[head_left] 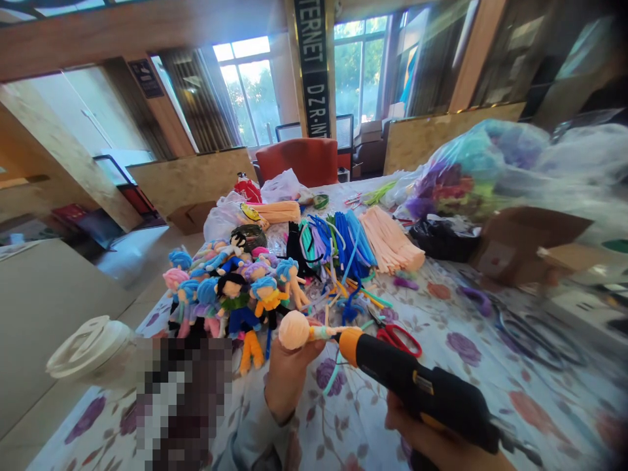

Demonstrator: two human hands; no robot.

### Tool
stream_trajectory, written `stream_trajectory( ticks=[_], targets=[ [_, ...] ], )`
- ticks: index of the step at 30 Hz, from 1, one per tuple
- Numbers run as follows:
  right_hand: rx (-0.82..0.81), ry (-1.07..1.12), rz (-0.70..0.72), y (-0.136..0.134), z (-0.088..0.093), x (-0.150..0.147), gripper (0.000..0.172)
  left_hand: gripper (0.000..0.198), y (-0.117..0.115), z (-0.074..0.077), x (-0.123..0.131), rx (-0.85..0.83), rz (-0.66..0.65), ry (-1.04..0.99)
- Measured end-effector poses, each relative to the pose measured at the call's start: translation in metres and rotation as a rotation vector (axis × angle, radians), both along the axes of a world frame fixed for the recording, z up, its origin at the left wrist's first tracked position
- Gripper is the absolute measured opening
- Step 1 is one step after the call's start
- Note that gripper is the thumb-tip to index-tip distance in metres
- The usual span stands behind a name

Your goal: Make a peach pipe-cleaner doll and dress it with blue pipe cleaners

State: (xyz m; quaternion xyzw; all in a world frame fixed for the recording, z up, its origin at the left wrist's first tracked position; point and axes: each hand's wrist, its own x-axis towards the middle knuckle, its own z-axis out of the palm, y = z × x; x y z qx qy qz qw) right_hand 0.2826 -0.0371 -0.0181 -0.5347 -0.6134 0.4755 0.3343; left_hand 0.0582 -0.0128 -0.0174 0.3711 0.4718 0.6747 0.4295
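My left hand is closed around a small doll with a round peach fuzzy head and a thin body pointing right. My right hand grips a black glue gun with an orange front end. Its nozzle is at the doll's body; whether they touch I cannot tell. Behind my left hand lies a pile of finished-looking dolls with blue, pink and black hair. Red-handled scissors rest just beyond the glue gun. Bundles of blue pipe cleaners and peach pipe cleaners lie farther back.
A flowered tablecloth covers the table. On the right are large scissors, a cardboard box and clear plastic bags. A white lidded container stands at left. A red chair is at the far side.
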Motion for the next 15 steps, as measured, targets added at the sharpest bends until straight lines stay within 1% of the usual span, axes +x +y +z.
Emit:
stream_trajectory(
  ticks=[6, 10, 15],
  targets=[
    [0.049, -0.018, 0.033, 0.0046, 0.002, -0.0011, 0.016, 0.018, 0.0006, 0.0028, 0.0007, -0.015, 0.015, 0.011],
    [0.076, -0.023, 0.035, 0.0063, 0.0019, -0.0012, 0.014, 0.017, -0.0005, 0.0029, 0.0005, -0.014, 0.01, 0.03],
    [0.058, -0.003, 0.038, 0.0064, 0.0047, -0.0004, 0.013, 0.016, -0.0011, 0.0013, -0.0001, -0.007, -0.008, -0.006]
  ],
)
